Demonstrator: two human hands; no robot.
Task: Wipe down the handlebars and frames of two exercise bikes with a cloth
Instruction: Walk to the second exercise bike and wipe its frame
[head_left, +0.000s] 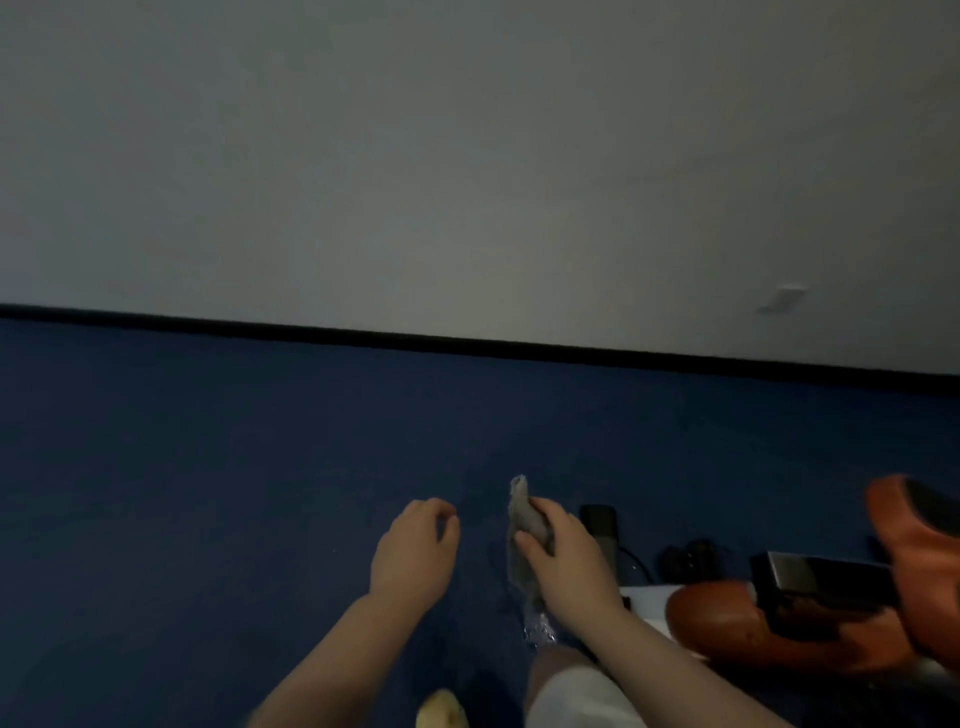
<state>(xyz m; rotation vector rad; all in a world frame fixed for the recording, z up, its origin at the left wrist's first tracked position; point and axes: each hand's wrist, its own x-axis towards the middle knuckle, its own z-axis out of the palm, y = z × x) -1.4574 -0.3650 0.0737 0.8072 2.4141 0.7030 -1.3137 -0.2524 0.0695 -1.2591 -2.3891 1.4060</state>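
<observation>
Much of the scene is dim and soft, and the exercise bike (810, 597) is only partly in view at the lower right, cut off by the frame edge; what shows is an orange, rounded shell with a dark boxy part and a metal-looking edge set into it, and which part of the bike this is cannot be told; a dark post-like piece (600, 525) and some dark cables just behind the right hand are too blurred to identify; a pale yellow shape (441, 714) at the bottom edge is cropped and unclear. The cloth (524, 525), grey and crumpled, is gripped in the right hand (561, 561), thumb curled over it, with one end sticking up above the fingers and the rest hanging below the palm (the lower end fades into the dark floor); it sits just left of the bike, not touching it. The left hand (415, 551) hovers beside it, fingers loosely curled and holding nothing. Blue carpet (208, 467) runs to a dark skirting and a plain wall (467, 156); no readable writing or labels.
</observation>
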